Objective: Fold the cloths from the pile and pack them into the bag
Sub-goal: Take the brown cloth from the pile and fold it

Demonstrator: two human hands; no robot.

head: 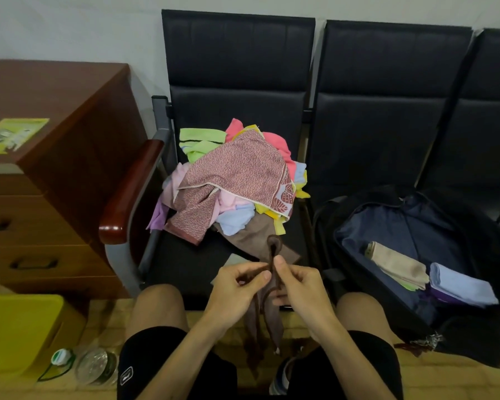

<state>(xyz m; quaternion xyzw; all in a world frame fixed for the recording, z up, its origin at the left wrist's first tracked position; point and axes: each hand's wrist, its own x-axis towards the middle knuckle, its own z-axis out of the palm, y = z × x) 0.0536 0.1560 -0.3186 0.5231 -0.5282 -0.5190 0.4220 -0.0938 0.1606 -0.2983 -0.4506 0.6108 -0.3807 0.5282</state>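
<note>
Row of black chairs against the wall. Pile on the seat ahead, bag open to the right. Both hands pinch a dark brown cloth, bunched, long axis hanging vertical between the knees: left hand, right hand. Right hand is nearer the bag.

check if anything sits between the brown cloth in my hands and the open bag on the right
Nothing visible blocks it. Both hands, left and right, pinch the brown cloth in front of the pile. The bag lies open on the next seat, with folded cloths already inside and bare lining beside them.
</note>
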